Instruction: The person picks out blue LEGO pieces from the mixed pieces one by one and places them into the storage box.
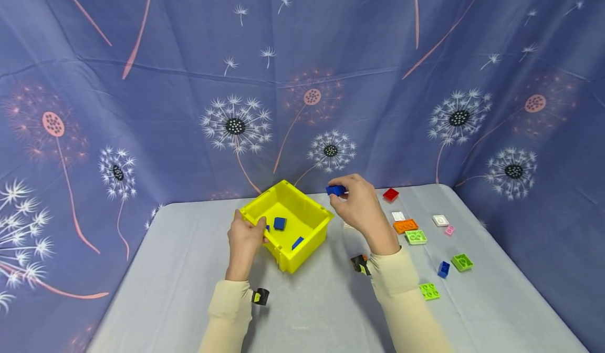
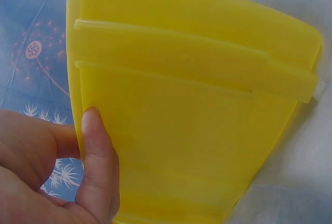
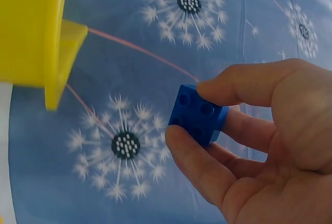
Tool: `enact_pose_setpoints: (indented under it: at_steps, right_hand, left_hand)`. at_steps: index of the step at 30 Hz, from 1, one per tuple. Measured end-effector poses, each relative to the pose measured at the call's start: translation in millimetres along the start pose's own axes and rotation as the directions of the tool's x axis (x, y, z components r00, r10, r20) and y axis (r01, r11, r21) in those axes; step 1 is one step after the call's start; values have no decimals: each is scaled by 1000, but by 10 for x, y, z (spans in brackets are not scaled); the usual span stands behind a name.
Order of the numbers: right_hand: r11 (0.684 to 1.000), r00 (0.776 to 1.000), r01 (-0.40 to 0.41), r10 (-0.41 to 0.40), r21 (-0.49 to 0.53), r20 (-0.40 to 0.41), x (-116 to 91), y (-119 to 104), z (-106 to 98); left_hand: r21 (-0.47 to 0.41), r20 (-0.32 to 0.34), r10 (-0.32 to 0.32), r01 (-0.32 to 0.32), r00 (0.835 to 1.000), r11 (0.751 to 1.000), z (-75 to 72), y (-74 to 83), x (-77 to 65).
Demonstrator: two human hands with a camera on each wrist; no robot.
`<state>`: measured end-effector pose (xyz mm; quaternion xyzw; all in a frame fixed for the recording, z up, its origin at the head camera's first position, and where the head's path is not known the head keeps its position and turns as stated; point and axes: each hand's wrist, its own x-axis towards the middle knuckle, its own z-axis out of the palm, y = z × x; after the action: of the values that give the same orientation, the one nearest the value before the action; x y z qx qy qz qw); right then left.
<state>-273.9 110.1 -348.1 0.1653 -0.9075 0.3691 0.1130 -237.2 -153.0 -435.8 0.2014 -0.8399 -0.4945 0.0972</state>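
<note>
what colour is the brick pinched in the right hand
The brick is plain blue, showing best in the right wrist view.

Bin (image 1: pixel 302 249) plain yellow. Held brick (image 3: pixel 195 112) blue; bricks inside (image 1: pixel 280 223) blue. Loose: red brick (image 1: pixel 390 195), orange brick (image 1: pixel 405 226), pink brick (image 1: pixel 449 230), white brick (image 1: pixel 440 220), lime bricks (image 1: pixel 462 262), another blue brick (image 1: pixel 443 269). Table (image 1: pixel 302 316) pale grey. Sleeves (image 1: pixel 397 279) cream. Wrist mounts (image 1: pixel 263 294) black with lime bits. Curtain (image 1: pixel 331 38) blue-violet, white and pink dandelion print, dark centres on white ones.

Beside the left grip (image 1: pixel 244 240), a blue block (image 1: pixel 268 228) is mostly hidden; both wrist views crop the yellow bin (image 1: pixel 304 212).
</note>
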Motion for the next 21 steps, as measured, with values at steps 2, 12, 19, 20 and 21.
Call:
enact_pose_setpoints:
  at_steps: [2,12,19,20,21]
  right_hand:
    - [1000,1000,6,-7,2,20,-2,-35,44]
    - [997,993,76,-74,-20,96,26,-135,265]
    - [995,984,95,-87,-44,158,69,-151,451]
    - [994,983,98,-88,-49,164,76,-152,477]
    - [993,981,107,-96,-56,167,83,-151,501]
  left_hand:
    - [-1,1,-3,3,1000,1000,-1,9,1]
    - [-8,8,-9,9,1000,1000,-11,12,11]
    - [-6,19,-5,5,1000,1000,-13,7,8]
    - [-3,17,-5,5,1000,1000,-11,7,7]
    - [-3,15,-4,4,1000,1000,-9,7,6]
